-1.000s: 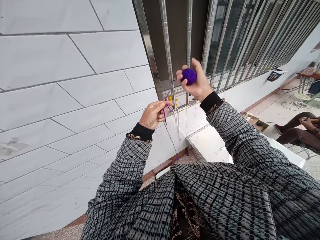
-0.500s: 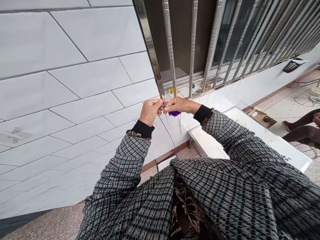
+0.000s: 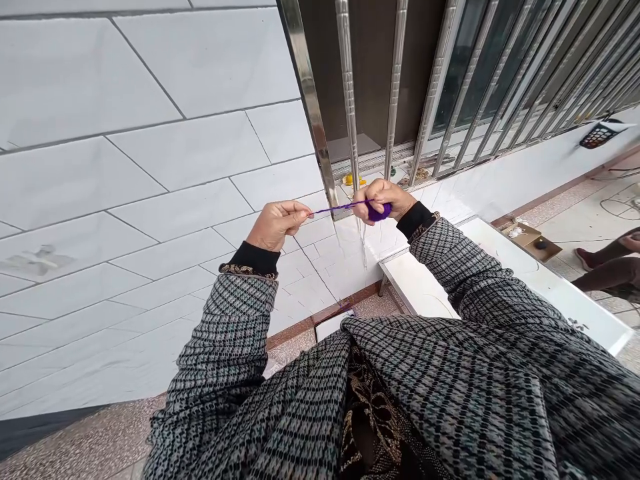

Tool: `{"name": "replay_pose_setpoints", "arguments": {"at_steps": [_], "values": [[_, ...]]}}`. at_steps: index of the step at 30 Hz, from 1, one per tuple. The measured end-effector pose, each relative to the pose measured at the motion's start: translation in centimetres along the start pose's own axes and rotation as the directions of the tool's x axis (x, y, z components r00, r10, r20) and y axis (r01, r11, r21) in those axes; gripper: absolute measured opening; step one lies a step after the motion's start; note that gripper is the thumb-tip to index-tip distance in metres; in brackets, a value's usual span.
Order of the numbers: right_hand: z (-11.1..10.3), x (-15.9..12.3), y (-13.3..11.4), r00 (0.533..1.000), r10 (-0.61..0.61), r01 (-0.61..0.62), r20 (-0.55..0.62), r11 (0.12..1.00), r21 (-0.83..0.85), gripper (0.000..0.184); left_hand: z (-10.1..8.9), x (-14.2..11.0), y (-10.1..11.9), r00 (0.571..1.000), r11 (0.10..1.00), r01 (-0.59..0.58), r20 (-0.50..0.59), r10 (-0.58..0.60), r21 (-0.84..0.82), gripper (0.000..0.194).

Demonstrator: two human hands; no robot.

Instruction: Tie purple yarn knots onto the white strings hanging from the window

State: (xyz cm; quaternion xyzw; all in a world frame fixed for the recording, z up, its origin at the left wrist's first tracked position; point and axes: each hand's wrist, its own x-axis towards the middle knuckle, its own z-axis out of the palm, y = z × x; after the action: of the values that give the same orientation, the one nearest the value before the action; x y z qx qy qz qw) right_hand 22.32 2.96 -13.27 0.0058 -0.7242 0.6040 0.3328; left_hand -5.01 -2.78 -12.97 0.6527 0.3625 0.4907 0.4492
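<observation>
My right hand is closed round a small ball of purple yarn, held in front of the window sill. A taut purple strand runs from the ball to my left hand, which pinches its end between thumb and fingers. Both hands are raised at chest height, about a hand's width apart, in front of the white tiled wall. My sleeves are grey checked fabric.
Steel window bars rise behind the hands, with small yellow things on the sill. A white bench stands at right. A cardboard box lies on the floor, and another person's legs show at the far right.
The right hand came down with the ball from up at the bars to meet the left hand. The hands have since parted, stretching a strand tight between them.
</observation>
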Motion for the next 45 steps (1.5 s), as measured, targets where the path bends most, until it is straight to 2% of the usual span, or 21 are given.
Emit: {"name": "replay_pose_setpoints", "arguments": {"at_steps": [4, 8, 11, 14, 16, 18, 21, 23, 25, 27, 30, 32, 33, 35, 37, 38, 40, 41, 42, 44, 45], "values": [[0.4, 0.4, 0.7, 1.0, -0.008, 0.008, -0.004, 0.988, 0.152, 0.073, 0.6, 0.0, -0.4, 1.0, 0.997, 0.006, -0.023, -0.008, -0.082, 0.03], [0.2, 0.5, 1.1, 1.0, 0.011, -0.017, 0.023, 0.958, 0.287, 0.068, 2.0, -0.5, 0.2, 0.995, 0.956, -0.063, -0.093, 0.037, -0.287, 0.042], [-0.9, -0.5, 1.5, 0.995, 0.02, -0.055, 0.094, 0.92, 0.388, 0.06, 2.3, -0.9, 0.4, 0.981, 0.915, -0.07, -0.194, -0.009, -0.397, 0.04], [-2.2, -2.3, 1.7, 0.996, -0.057, 0.009, 0.067, 0.823, 0.568, 0.056, 1.2, -1.0, 0.0, 0.937, 0.878, -0.064, -0.332, -0.112, -0.475, 0.032], [-2.7, -3.5, 1.3, 0.991, -0.121, 0.125, -0.057, 0.691, 0.712, 0.055, 0.0, -1.0, -0.7, 0.899, 0.845, -0.054, -0.395, -0.191, -0.531, 0.029], [-2.9, -4.4, 0.2, 0.957, -0.158, 0.29, -0.244, 0.485, 0.825, 0.057, -1.3, -1.1, -1.6, 0.859, 0.813, -0.054, -0.442, -0.259, -0.58, 0.028], [-2.9, -5.5, -2.7, 0.828, -0.198, 0.553, -0.524, 0.135, 0.822, 0.053, -3.3, -1.7, -3.3, 0.8, 0.794, -0.072, -0.511, -0.316, -0.604, 0.028], [-3.0, -6.2, -4.9, 0.709, -0.22, 0.691, -0.67, 0.023, 0.723, 0.039, -4.6, -2.5, -4.6, 0.769, 0.813, -0.083, -0.556, -0.315, -0.577, 0.025], [-3.4, -6.9, -6.8, 0.606, -0.233, 0.79, -0.76, 0.061, 0.611, 0.028, -5.7, -3.4, -5.8, 0.745, 0.852, -0.081, -0.6, -0.293, -0.516, 0.023], [-3.9, -7.7, -8.3, 0.561, -0.235, 0.827, -0.794, 0.208, 0.522, 0.026, -6.5, -4.3, -7.1, 0.725, 0.899, -0.064, -0.639, -0.257, -0.433, 0.023], [-4.1, -8.1, -9.8, 0.577, -0.208, 0.747, -0.79, 0.525, 0.408, 0.03, -7.1, -5.2, -8.8, 0.722, 0.964, 0.005, -0.666, -0.187, -0.266, 0.024], [-3.4, -7.2, -10.5, 0.595, -0.129, 0.594, -0.793, 0.736, 0.325, 0.032, -7.1, -5.5, -9.9, 0.746, 0.985, 0.166, -0.646, -0.161, -0.055, 0.024], [-2.8, -6.3, -10.7, 0.595, -0.075, 0.487, -0.8, 0.826, 0.285, 0.034, -7.1, -5.6, -10.5, 0.768, 0.953, 0.288, -0.618, -0.17, 0.097, 0.023], [-1.1, -4.1, -10.7, 0.575, 0.039, 0.258, -0.817, 0.94, 0.226, 0.037, -6.8, -5.7, -11.4, 0.795, 0.786, 0.491, -0.562, -0.227, 0.377, 0.02], [0.8, -1.5, -10.3, 0.551, 0.137, 0.082, -0.823, 0.973, 0.217, 0.042, -6.2, -5.8, -11.9, 0.792, 0.635, 0.577, -0.542, -0.281, 0.514, 0.016], [1.8, -0.2, -9.9, 0.551, 0.179, 0.039, -0.815, 0.97, 0.239, 0.042, -5.8, -5.7, -11.9, 0.805, 0.615, 0.566, -0.528, -0.27, 0.549, 0.013], [3.6, 2.1, -8.6, 0.594, 0.241, -0.032, -0.768, 0.961, 0.276, 0.038, -4.4, -5.4, -11.0, 0.886, 0.656, 0.402, -0.452, -0.102, 0.639, 0.013], [4.5, 3.1, -7.8, 0.619, 0.271, -0.068, -0.738, 0.954, 0.293, 0.036, -3.5, -5.1, -10.1, 0.924, 0.679, 0.244, -0.378, 0.053, 0.692, 0.022], [5.4, 4.0, -6.8, 0.632, 0.31, -0.11, -0.71, 0.943, 0.313, 0.036, -2.6, -4.7, -9.0, 0.929, 0.68, 0.056, -0.288, 0.233, 0.731, 0.032], [7.0, 5.4, -4.6, 0.624, 0.396, -0.186, -0.674, 0.913, 0.363, 0.036, -0.6, -3.8, -6.5, 0.843, 0.603, -0.279, -0.111, 0.527, 0.748, 0.05], [7.6, 5.9, -3.4, 0.614, 0.433, -0.218, -0.66, 0.897, 0.385, 0.036, 0.3, -3.4, -5.3, 0.804, 0.55, -0.381, -0.028, 0.594, 0.743, 0.058]]}}
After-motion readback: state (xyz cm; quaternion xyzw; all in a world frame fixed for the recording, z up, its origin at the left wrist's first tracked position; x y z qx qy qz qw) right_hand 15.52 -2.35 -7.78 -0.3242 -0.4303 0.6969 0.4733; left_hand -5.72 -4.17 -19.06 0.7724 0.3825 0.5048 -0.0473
